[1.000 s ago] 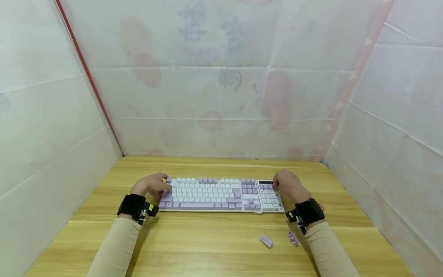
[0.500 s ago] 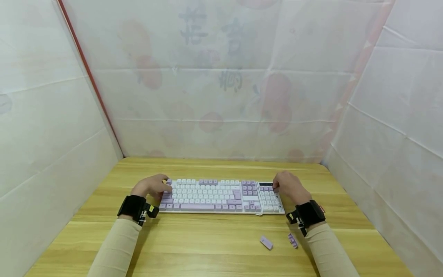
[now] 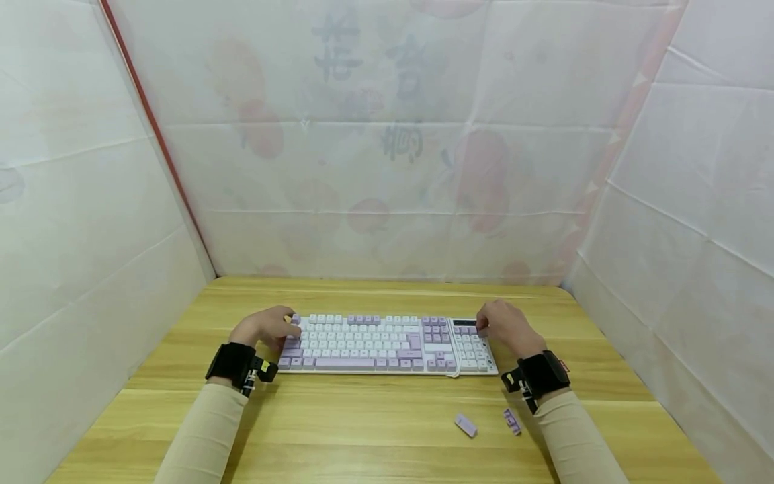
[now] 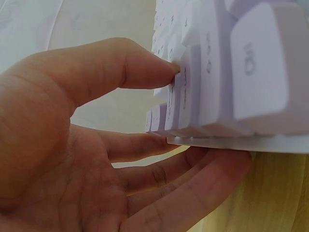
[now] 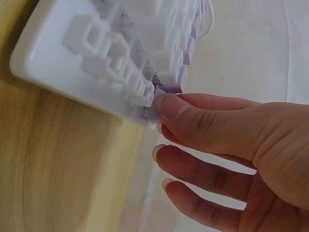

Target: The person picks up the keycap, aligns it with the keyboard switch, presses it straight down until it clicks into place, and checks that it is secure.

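Note:
A white and lilac keyboard (image 3: 357,344) lies on the wooden table. At its left end my left hand (image 3: 266,327) grips the edge, thumb on the side keys and the other fingers under the rim, as the left wrist view shows. My right hand (image 3: 506,325) is at the far right corner of the number pad. There its thumb and index finger pinch a purple keycap (image 5: 154,105), partly covered by the thumb. White bare key mounts (image 5: 116,59) without caps run along the keyboard's right edge.
Two loose purple keycaps, one lying flat (image 3: 465,425) and one showing its hollow underside (image 3: 512,422), rest on the table (image 3: 363,437) in front. A white cable (image 3: 453,346) lies across the keyboard. Pale sheet walls (image 3: 387,168) enclose the table's back and sides.
The view has shifted very slightly. Both hands stay at the same places on the keyboard, with no other visible change.

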Available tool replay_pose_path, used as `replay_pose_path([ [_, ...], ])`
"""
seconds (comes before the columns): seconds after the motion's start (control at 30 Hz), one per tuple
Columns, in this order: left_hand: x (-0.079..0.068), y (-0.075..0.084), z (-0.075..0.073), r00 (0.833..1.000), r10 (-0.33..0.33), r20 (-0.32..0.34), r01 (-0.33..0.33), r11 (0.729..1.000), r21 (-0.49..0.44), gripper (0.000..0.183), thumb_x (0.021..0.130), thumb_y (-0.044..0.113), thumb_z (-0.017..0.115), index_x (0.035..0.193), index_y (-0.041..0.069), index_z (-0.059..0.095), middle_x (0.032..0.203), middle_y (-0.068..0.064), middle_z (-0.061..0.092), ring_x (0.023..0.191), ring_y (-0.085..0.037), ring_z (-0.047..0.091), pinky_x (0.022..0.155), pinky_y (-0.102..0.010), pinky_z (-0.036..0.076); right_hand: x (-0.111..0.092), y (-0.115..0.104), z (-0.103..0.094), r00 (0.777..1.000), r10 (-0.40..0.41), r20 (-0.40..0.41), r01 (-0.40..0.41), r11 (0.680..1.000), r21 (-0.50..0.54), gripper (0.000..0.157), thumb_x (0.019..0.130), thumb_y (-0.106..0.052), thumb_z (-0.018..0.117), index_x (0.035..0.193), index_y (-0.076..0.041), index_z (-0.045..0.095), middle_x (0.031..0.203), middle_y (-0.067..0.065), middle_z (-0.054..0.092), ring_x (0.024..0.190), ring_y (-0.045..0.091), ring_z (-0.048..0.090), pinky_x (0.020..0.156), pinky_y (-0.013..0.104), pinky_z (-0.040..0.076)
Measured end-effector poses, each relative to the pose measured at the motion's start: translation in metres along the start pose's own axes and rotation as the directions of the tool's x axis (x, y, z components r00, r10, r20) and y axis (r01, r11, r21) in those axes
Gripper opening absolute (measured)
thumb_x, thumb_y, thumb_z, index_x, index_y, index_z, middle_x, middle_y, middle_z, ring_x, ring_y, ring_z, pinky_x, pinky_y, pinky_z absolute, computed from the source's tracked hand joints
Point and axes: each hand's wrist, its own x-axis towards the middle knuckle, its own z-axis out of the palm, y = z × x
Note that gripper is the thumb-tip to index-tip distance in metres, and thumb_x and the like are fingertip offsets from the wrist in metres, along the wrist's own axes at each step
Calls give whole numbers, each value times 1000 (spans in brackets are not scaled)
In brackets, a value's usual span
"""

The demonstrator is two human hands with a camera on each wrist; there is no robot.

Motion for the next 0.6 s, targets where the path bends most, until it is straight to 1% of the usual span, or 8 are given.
replay_pose_path([
  [0.2, 1, 0, 0, 1000, 2, -3, -2, 1000, 12, 72, 91, 21, 68, 150, -10, 39, 148, -36, 44, 105, -31, 64, 84, -43, 62, -1, -1, -2, 1000, 3, -1, -3, 1000, -2, 17, 81, -5, 84, 74, -17, 75, 75, -5, 69, 73, 13, 61, 67, 35, 52],
  [0.6, 0, -1, 2, 1000, 0, -17, 1, 1000, 27, 74, 91, 20, 69, 151, -11, 38, 147, -34, 46, 100, -29, 63, 81, -41, 62, -4, -6, -5, 999, 36, 13, -36, 999, 7, 10, 84, -5, 82, 83, -14, 77, 83, 0, 71, 78, 15, 61, 72, 37, 55],
])
